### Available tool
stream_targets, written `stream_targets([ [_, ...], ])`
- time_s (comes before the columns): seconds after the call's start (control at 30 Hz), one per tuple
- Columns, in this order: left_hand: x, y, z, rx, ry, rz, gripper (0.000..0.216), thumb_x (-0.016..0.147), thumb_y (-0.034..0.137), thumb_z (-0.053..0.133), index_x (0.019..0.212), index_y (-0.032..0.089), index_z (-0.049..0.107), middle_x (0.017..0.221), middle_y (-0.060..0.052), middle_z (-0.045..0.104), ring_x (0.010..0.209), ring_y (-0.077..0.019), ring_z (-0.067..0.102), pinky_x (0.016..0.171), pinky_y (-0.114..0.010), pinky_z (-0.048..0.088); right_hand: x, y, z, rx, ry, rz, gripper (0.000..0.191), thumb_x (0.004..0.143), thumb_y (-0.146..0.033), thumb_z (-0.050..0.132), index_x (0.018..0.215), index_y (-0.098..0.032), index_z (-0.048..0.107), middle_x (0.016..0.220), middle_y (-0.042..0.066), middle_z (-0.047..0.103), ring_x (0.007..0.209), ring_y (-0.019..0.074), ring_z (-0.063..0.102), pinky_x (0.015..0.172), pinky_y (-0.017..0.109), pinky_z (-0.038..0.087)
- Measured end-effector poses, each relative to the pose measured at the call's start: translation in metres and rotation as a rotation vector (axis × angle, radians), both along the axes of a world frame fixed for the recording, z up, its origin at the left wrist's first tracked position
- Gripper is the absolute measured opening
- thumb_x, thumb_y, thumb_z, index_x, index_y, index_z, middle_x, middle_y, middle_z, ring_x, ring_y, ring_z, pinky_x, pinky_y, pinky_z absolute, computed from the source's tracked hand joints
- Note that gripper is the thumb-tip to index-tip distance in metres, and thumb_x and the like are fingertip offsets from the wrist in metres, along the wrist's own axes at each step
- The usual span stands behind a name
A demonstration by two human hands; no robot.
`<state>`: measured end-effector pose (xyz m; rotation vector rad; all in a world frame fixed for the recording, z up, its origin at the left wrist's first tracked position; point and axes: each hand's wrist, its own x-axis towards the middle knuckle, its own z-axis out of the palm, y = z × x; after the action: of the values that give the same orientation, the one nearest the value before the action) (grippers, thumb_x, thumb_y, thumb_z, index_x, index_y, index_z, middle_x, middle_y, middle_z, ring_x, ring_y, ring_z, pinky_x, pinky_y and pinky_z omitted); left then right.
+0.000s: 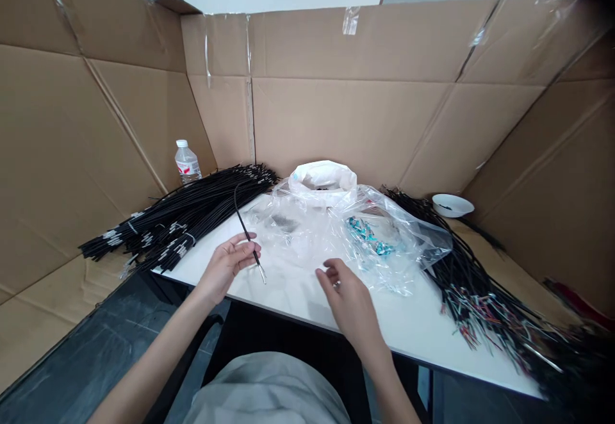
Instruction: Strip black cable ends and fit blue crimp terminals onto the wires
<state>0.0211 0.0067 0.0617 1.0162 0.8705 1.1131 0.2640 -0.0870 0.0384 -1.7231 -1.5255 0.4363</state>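
Head view: I see the worktop [293, 299] beneath both hands. Right grip [350, 302] hangs apart—thumb and fingers parted, apparently empty. Left grip [227, 264] pinches a black cable [241, 220]—axis slanting far-left to near-right, its silvery end [262, 275] just below, pointing nearward.

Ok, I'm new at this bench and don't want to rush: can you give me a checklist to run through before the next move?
1. Cable held in the left hand: ok.
2. Wire tips clear of that hand: ok, they stick out below it.
3. Right hand empty: cannot tell; its curled pose could hide something small.
4. Blue-green pieces laid out in rows: not ok, they lie jumbled amid the clear plastic.
5. Coloured wire ends on the right tidy: not ok, they splay out.
6. Bottle capped and upright: ok.
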Motion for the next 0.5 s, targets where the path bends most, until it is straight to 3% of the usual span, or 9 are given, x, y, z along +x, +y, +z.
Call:
stream_targets([
  [0.1, 0.003, 0.019, 0.029, 0.124, 0.033, 0.019, 0.058, 0.061, 0.041, 0.094, 0.104, 0.015, 0.065, 0.082, -0.002, 0.073, 0.073, -0.0112, 0.066, 0.071, -0.019, 0.055, 0.026, -0.007, -0.019, -0.042, -0.311, -0.145, 0.024, 0.097, -0.032, 0.052, 0.112, -0.016, 0.063, 0.107, 0.016, 0.069, 0.102, 0.0338, 0.062, 0.080, 0.041, 0.045],
  [0.23, 0.029, 0.056, 0.057, 0.277, 0.108, -0.010, 0.061, 0.058, 0.047, 0.094, 0.100, 0.014, 0.066, 0.081, -0.004, 0.075, 0.073, -0.0138, 0.067, 0.071, -0.023, 0.054, 0.039, -0.002, -0.038, -0.143, -0.511, -0.081, 0.014, 0.097, -0.022, 0.054, 0.101, -0.018, 0.066, 0.110, 0.015, 0.066, 0.101, 0.0335, 0.061, 0.076, 0.040, 0.046],
  [0.33, 0.056, 0.086, 0.069, 0.384, 0.171, -0.051, 0.061, 0.052, 0.052, 0.095, 0.088, 0.014, 0.064, 0.079, -0.004, 0.075, 0.067, -0.0143, 0.065, 0.068, -0.026, 0.054, 0.041, 0.009, -0.042, -0.144, -0.525, -0.096, 0.013, 0.097, -0.017, 0.051, 0.097, -0.020, 0.064, 0.108, 0.014, 0.067, 0.100, 0.0322, 0.060, 0.075, 0.039, 0.045],
  [0.5, 0.089, 0.131, 0.077, 0.530, 0.290, -0.096, 0.056, 0.054, 0.052, 0.094, 0.078, 0.016, 0.059, 0.065, -0.001, 0.069, 0.062, -0.0156, 0.064, 0.064, -0.027, 0.052, 0.051, 0.025, -0.037, -0.144, -0.346, -0.041, 0.007, 0.095, -0.017, 0.050, 0.091, -0.021, 0.054, 0.100, 0.012, 0.066, 0.097, 0.0296, 0.060, 0.082, 0.040, 0.044],
])
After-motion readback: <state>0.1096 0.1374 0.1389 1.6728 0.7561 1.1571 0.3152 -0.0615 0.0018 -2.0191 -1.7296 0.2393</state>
